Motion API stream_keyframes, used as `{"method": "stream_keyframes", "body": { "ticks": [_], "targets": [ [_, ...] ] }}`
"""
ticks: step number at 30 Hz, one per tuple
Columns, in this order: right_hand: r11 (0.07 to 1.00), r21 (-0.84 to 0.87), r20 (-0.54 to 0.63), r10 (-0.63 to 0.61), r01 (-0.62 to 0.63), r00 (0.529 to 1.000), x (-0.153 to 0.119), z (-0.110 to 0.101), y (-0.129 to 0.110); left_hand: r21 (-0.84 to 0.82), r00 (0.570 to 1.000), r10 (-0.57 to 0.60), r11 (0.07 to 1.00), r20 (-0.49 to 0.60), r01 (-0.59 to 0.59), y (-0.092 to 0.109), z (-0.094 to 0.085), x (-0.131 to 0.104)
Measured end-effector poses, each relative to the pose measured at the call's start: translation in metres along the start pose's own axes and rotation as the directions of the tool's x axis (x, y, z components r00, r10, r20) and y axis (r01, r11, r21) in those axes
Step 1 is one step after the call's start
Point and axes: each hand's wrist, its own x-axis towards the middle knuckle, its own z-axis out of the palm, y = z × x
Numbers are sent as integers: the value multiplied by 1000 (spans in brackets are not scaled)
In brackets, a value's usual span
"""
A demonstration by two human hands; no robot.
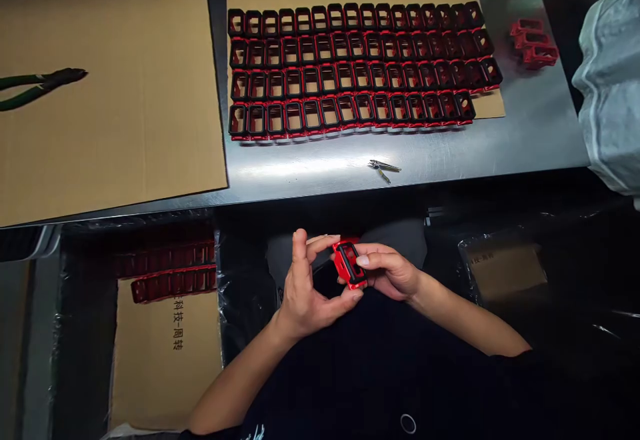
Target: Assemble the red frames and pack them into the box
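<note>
Clear of the table edge (320, 189), left hand (304, 300) and right hand (394, 272) grip a red frame (343, 265).

Surface (310, 167): smooth grey metal, across the upper frame, front edge rising rightward. Light: bright reflection (280, 175) near frame centre. Shadow: deep below that edge and at upper right. Floor (13, 333): dull grey strip, lower left.

Workshop, metal bench (300, 167), pliers (65, 79), rows of parts (347, 62)
</note>
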Motion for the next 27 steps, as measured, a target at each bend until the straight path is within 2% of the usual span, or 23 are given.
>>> {"method": "stream_keyframes", "body": {
  "ticks": [5, 10, 12, 17, 19, 21, 23, 24, 25, 26, 27],
  "targets": [
    [996, -36, -44, -81, 79, 996, -1, 0, 1, -28, 997, -72, 997, 18, 73, 1, -1, -3],
    [984, -74, -39, -165, 162, 985, 0, 1, 1, -15, 995, -78, 997, 58, 79, 1, -2, -4],
    [984, -65, -24, -168, 167, 985, 0, 1, 1, 13, 997, -46, 999, 59, 45, 0, -1, -3],
    [992, -51, -34, -121, 119, 992, 1, 0, 2, 152, 991, 128, 980, 38, -132, -1, 1, 2],
    [986, -114, -61, -133, 125, 989, 3, 2, 3, 252, 989, 130, 957, 71, -144, 3, 1, 5],
    [966, -224, -89, -150, 127, 985, 5, 5, 2, 323, 990, 83, 939, 113, -116, 6, -3, 5],
    [934, -337, -107, -163, 119, 981, 6, 7, 0, 335, 996, 9, 942, 87, -38, 2, -15, -1],
    [916, -383, -114, -171, 116, 979, 6, 7, -1, 333, 998, -55, 942, 25, 44, -4, -25, -8],
    [899, -423, -127, -186, 117, 974, 6, 5, -3, 327, 985, -151, 930, -87, 171, -13, -39, -17],
    [881, -458, -144, -205, 119, 968, 6, 3, -4, 298, 927, -289, 887, -241, 354, -24, -57, -28],
    [866, -486, -163, -222, 117, 961, 6, -1, -5, 220, 793, -435, 800, -426, 557, -37, -78, -41]
  ]
}}
